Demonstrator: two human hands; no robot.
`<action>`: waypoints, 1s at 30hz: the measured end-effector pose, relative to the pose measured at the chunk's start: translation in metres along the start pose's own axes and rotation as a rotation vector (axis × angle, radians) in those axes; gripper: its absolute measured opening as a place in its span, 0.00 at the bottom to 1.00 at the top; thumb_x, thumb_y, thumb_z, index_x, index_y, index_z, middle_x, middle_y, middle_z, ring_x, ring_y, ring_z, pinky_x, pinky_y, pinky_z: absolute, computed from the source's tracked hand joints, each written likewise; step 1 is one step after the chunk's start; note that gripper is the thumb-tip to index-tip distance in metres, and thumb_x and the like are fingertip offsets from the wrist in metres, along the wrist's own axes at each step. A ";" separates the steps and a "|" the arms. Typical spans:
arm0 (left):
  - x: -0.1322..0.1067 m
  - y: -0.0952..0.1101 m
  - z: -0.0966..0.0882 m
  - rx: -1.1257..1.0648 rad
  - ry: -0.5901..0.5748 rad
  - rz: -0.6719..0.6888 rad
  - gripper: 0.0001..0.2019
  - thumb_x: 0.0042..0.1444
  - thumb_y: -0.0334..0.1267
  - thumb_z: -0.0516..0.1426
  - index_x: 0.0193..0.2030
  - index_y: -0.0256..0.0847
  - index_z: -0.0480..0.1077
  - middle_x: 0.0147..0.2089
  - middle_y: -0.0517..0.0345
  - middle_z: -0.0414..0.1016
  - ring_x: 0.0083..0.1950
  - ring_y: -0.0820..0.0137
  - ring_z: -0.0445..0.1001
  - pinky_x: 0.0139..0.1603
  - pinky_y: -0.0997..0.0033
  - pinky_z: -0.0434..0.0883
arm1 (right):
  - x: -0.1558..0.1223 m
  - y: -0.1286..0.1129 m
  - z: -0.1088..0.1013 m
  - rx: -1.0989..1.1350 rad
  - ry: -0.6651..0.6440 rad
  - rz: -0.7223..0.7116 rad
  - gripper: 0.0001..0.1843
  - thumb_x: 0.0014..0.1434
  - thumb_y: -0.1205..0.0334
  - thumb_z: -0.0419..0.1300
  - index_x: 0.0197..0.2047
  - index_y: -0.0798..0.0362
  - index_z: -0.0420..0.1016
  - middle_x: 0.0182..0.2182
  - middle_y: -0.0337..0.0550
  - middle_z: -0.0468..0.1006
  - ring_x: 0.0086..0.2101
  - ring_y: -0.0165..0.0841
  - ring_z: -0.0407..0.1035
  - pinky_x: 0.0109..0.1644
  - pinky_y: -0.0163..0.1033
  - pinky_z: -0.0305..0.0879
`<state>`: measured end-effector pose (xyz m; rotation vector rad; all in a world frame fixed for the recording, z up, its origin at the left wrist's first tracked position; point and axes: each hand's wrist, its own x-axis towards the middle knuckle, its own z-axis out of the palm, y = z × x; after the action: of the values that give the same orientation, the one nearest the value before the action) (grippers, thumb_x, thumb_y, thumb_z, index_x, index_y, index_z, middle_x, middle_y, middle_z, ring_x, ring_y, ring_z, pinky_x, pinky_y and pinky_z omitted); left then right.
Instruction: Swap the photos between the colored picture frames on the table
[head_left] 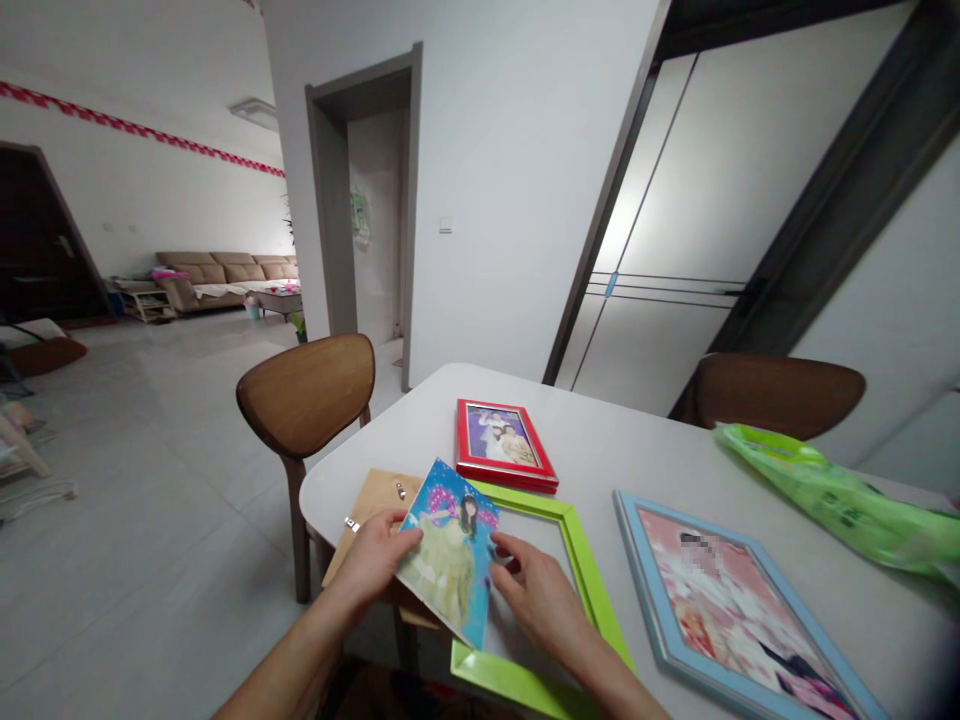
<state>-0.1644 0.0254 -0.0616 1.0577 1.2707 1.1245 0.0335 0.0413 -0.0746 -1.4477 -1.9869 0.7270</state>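
Note:
Both my hands hold a colourful photo print (pixel 450 555) of a figure in a pale dress, tilted above the table. My left hand (pixel 375 555) pinches its left edge. My right hand (pixel 536 595) grips its right edge, fingers curled. Under the print lies an empty lime-green picture frame (pixel 581 560), flat on the white table (pixel 637 450). A brown backing board (pixel 371 500) with small metal clips lies to the left of the frame, beneath my left hand.
A red framed photo (pixel 504 442) lies further back. A large light-blue framed picture (pixel 731 610) lies to the right, a green plastic bag (pixel 832 495) beyond it. Wooden chairs stand at the table's left (pixel 307 395) and far side (pixel 776 392).

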 end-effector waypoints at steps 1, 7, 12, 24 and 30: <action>0.001 0.001 0.001 -0.016 -0.026 -0.010 0.15 0.39 0.38 0.56 0.35 0.32 0.68 0.23 0.58 0.73 0.26 0.64 0.72 0.27 0.72 0.65 | 0.000 -0.001 0.003 0.040 0.010 -0.004 0.21 0.48 0.62 0.50 0.45 0.57 0.69 0.35 0.48 0.75 0.33 0.36 0.68 0.39 0.38 0.62; -0.009 0.016 -0.004 -0.134 -0.076 -0.025 0.12 0.39 0.36 0.56 0.33 0.34 0.70 0.24 0.59 0.73 0.26 0.66 0.72 0.28 0.73 0.65 | 0.002 0.006 0.006 0.349 0.089 0.064 0.22 0.48 0.58 0.53 0.47 0.58 0.67 0.40 0.49 0.74 0.38 0.37 0.68 0.43 0.39 0.61; -0.019 0.022 0.001 -0.308 -0.092 0.010 0.17 0.41 0.40 0.58 0.39 0.35 0.68 0.29 0.56 0.75 0.30 0.66 0.73 0.29 0.74 0.65 | 0.001 -0.008 0.003 0.877 0.028 0.251 0.23 0.48 0.50 0.53 0.44 0.55 0.69 0.37 0.47 0.76 0.36 0.37 0.70 0.42 0.42 0.63; -0.018 0.006 0.023 -0.437 -0.221 0.040 0.16 0.40 0.34 0.60 0.39 0.35 0.68 0.31 0.56 0.74 0.30 0.68 0.72 0.31 0.73 0.66 | -0.005 -0.009 -0.004 1.256 0.111 0.291 0.17 0.47 0.59 0.58 0.42 0.53 0.68 0.32 0.40 0.77 0.31 0.33 0.71 0.35 0.37 0.65; -0.006 0.015 0.030 -0.336 -0.171 0.239 0.14 0.44 0.39 0.58 0.39 0.37 0.68 0.35 0.55 0.74 0.36 0.65 0.71 0.39 0.69 0.65 | -0.008 -0.014 -0.008 0.998 0.229 0.143 0.19 0.50 0.55 0.55 0.46 0.49 0.65 0.39 0.39 0.74 0.37 0.34 0.68 0.39 0.38 0.64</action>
<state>-0.1349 0.0231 -0.0446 1.0409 0.8002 1.3422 0.0325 0.0307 -0.0604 -0.9751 -1.0518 1.2940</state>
